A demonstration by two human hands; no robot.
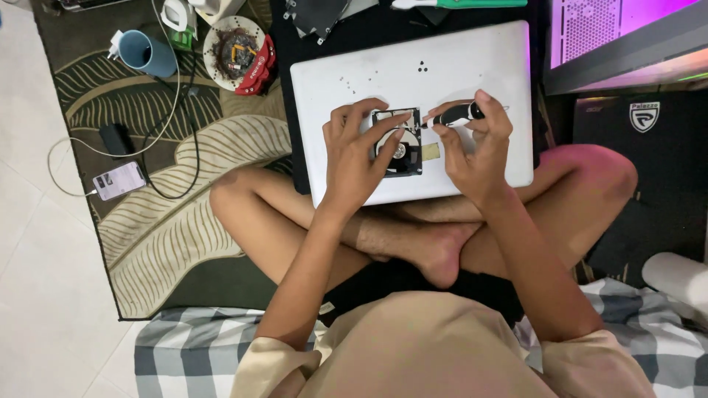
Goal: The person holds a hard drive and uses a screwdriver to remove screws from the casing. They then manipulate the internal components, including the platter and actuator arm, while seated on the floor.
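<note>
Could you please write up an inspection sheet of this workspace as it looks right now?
Surface: closed white laptop resting on the person's crossed legs, used as a work top.
Job's things: opened hard drive with its platter showing; black and white screwdriver, its tip at the drive's top right corner.
Clutter: blue mug lying on its side, ashtray, small screws on the laptop lid.
Grippers: left hand steadies the drive; right hand grips the screwdriver.
Cables: white cable runs across the rug to a smartphone.
Surroundings: leaf-pattern rug, pale tiled floor, checked cloth.
</note>
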